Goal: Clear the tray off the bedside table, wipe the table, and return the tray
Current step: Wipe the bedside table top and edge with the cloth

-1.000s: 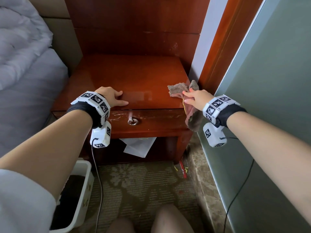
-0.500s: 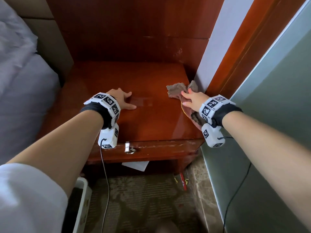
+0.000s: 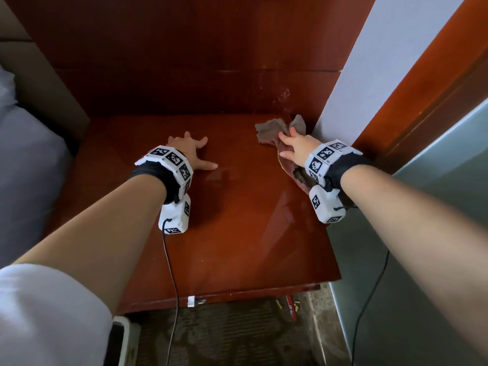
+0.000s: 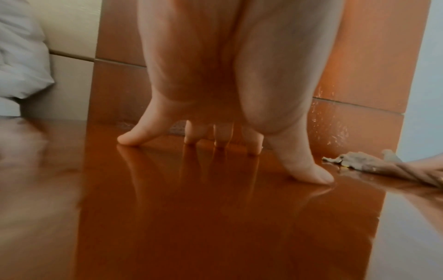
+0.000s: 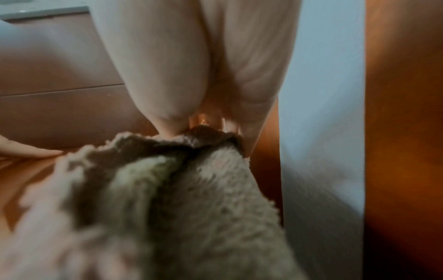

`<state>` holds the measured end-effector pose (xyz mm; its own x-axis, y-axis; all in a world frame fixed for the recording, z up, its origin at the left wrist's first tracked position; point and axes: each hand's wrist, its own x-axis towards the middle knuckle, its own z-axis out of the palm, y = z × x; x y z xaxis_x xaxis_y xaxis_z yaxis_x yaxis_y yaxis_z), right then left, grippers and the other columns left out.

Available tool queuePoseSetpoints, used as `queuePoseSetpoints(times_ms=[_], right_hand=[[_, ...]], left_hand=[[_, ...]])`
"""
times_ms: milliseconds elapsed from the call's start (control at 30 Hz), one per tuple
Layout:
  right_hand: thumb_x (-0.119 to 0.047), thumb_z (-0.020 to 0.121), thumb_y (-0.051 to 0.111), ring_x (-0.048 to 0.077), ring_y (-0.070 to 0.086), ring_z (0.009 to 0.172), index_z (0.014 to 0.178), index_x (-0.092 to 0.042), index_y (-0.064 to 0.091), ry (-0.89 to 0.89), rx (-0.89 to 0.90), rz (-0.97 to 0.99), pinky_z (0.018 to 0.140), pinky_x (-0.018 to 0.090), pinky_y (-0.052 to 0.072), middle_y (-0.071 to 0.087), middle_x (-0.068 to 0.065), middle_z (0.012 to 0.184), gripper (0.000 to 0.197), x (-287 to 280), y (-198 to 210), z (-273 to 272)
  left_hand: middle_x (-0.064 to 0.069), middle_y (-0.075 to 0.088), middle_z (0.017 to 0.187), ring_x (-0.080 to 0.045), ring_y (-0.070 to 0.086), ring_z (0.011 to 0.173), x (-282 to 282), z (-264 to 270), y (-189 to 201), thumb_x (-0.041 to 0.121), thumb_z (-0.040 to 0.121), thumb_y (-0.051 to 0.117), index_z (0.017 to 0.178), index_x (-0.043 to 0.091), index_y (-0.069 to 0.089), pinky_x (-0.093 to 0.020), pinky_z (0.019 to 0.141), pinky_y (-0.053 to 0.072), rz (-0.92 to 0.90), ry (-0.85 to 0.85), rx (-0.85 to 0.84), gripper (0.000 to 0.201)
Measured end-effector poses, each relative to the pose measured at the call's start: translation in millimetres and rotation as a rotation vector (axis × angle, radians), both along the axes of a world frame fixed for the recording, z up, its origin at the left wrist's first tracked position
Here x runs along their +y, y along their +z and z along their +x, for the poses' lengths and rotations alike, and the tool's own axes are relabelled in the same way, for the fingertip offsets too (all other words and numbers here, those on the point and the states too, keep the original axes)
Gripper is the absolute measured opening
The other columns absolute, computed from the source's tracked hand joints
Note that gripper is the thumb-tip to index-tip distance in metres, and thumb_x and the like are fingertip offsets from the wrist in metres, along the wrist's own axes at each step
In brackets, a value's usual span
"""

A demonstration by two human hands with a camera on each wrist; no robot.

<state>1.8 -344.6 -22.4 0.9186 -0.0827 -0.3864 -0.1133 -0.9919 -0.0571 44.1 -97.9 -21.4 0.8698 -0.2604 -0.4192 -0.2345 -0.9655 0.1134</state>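
Our glossy red-brown wooden bedside table (image 3: 237, 220) carries no tray, so clearing looks done; the tray is out of view. Our right hand (image 3: 295, 149) presses a crumpled grey-brown cloth (image 3: 269, 129) flat-fingered at the far right corner; left hand (image 3: 188, 151) rests spread. Wiping and the return remain.

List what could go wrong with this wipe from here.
1. The cloth is bunched under the right hand at the far right corner of the bedside table, so much of the top may go unwiped.
2. The left hand presses its fingertips on the glossy top and may leave prints.
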Motion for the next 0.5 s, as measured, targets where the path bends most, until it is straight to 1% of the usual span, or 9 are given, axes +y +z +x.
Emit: queuePoseSetpoints(times_ms=[67,133,267,500], right_hand=[[-0.031,0.101,0.038,0.038,0.024,0.141,0.153,-0.02,0.012,-0.015,-0.008,-0.003,0.113,0.043,0.03,0.0,0.013,0.16,0.059,-2,-1,15],[-0.032,0.101,0.038,0.037,0.021,0.143,0.153,-0.02,0.011,-0.026,-0.008,-0.004,0.114,0.043,0.029,-0.001,0.013,0.16,0.06,-3,-1,29],[-0.032,0.101,0.038,0.038,0.021,0.143,0.153,-0.019,0.012,-0.019,-0.028,-0.012,0.114,0.042,0.028,0.002,0.015,0.16,0.06,-7,-2,49],[-0.033,0.1,0.039,0.037,0.018,0.144,0.153,-0.019,0.012,-0.029,-0.042,-0.005,0.115,0.042,0.026,0.003,0.015,0.159,0.06,-10,-5,55]], left_hand=[[-0.013,0.002,0.159,-0.04,0.007,0.145,-3,9,1,0.056,0.085,0.054,0.151,0.031,0.012,-0.046,0.118,0.01,0.002,0.001,-0.002,0.082],[-0.011,0.002,0.16,-0.042,0.005,0.144,-4,18,-1,0.058,0.083,0.055,0.15,0.033,0.013,-0.048,0.117,0.012,-0.002,0.011,-0.001,0.083],[-0.009,0.003,0.16,-0.043,0.006,0.144,-5,28,-5,0.062,0.08,0.056,0.15,0.036,0.013,-0.051,0.116,0.017,0.008,0.02,0.001,0.086],[-0.011,0.001,0.16,-0.043,0.004,0.144,-5,31,-3,0.06,0.081,0.056,0.15,0.034,0.013,-0.05,0.117,0.013,-0.016,0.02,0.008,0.086]])
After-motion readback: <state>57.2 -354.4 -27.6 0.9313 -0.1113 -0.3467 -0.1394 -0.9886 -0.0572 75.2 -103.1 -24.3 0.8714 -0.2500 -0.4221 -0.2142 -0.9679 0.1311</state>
